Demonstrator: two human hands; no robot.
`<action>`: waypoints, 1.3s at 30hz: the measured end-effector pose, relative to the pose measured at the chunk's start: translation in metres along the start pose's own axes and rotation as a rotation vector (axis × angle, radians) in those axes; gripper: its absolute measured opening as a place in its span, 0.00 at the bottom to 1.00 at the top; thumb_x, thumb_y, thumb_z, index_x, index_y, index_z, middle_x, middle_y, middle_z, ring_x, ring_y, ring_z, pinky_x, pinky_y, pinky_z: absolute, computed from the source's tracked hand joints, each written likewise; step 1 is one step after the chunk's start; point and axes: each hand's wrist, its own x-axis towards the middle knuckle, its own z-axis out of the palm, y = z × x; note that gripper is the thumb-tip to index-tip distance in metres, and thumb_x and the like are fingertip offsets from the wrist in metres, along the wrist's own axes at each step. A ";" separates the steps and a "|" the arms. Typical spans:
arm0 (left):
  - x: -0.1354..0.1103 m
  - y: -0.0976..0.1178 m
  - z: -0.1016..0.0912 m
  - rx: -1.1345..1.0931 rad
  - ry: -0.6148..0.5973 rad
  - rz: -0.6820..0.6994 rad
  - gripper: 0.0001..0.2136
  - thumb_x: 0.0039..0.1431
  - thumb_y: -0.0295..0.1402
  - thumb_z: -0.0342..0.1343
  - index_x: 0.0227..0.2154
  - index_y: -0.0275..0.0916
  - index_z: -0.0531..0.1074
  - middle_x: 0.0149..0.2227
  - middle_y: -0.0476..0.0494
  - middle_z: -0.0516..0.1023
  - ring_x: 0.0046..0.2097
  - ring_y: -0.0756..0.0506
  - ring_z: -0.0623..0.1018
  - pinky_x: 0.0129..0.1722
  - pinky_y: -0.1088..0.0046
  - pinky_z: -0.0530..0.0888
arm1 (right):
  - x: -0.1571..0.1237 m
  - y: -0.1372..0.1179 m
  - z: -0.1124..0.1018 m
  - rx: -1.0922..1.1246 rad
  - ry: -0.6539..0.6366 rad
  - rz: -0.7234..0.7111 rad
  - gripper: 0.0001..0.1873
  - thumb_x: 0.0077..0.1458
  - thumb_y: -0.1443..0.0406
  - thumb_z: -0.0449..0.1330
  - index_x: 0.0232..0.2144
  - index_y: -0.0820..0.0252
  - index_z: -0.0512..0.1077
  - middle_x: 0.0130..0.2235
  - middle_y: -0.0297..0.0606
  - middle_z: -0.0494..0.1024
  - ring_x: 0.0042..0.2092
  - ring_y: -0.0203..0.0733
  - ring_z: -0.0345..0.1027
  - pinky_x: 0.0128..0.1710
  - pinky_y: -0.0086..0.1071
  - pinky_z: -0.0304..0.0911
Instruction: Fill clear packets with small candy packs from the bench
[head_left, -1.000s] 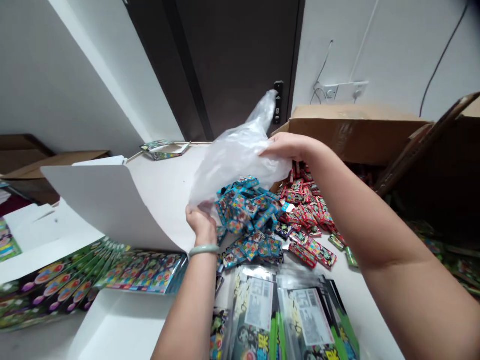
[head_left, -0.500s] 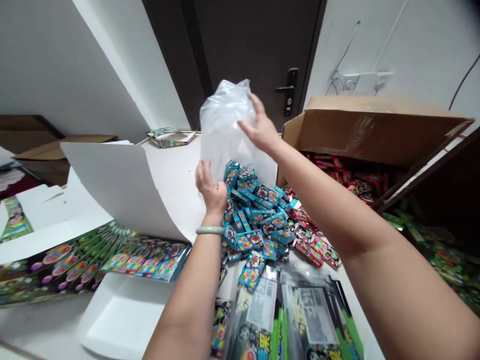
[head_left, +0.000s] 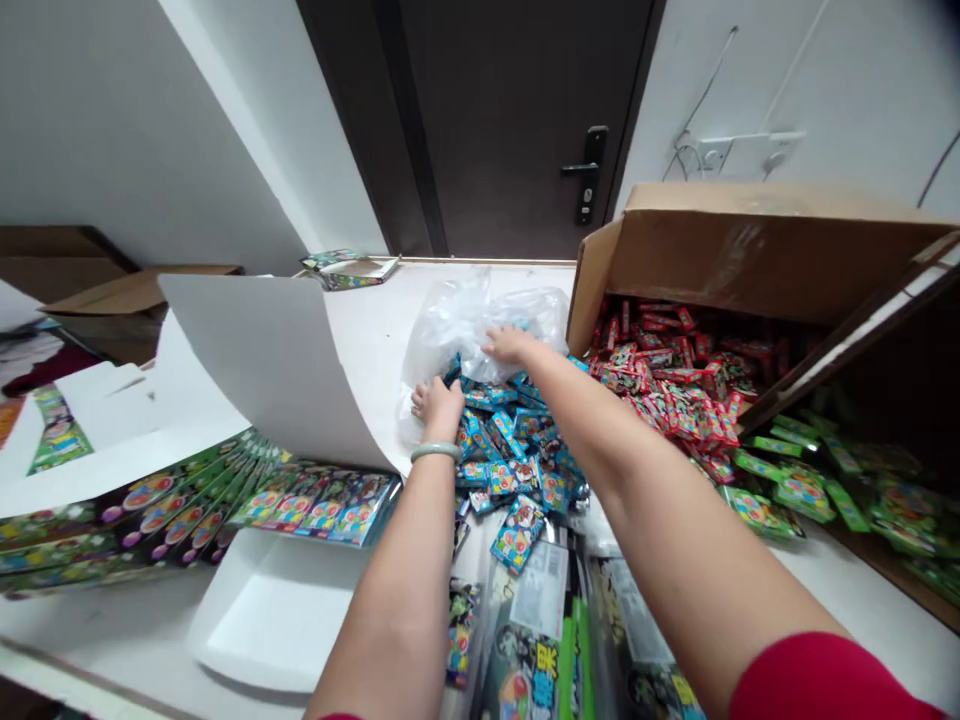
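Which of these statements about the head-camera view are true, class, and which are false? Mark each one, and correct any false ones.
1. The left hand wears a pale green bangle. True.
2. The right hand grips scissors. False: it lies on a clear plastic bag.
3. Red packets lie inside an open cardboard box. True.
4. The dark door stands wide open. False: it is shut.
5. Blue packets lie heaped between the two forearms. True.
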 end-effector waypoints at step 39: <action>-0.222 -0.122 -0.126 0.087 -0.618 0.859 0.16 0.58 0.36 0.52 0.49 0.39 0.70 0.49 0.36 0.75 0.52 0.37 0.73 0.54 0.55 0.68 | -0.306 -0.008 0.067 0.080 0.009 0.076 0.15 0.62 0.66 0.52 0.48 0.60 0.72 0.51 0.44 0.75 0.53 0.42 0.68 0.54 0.36 0.60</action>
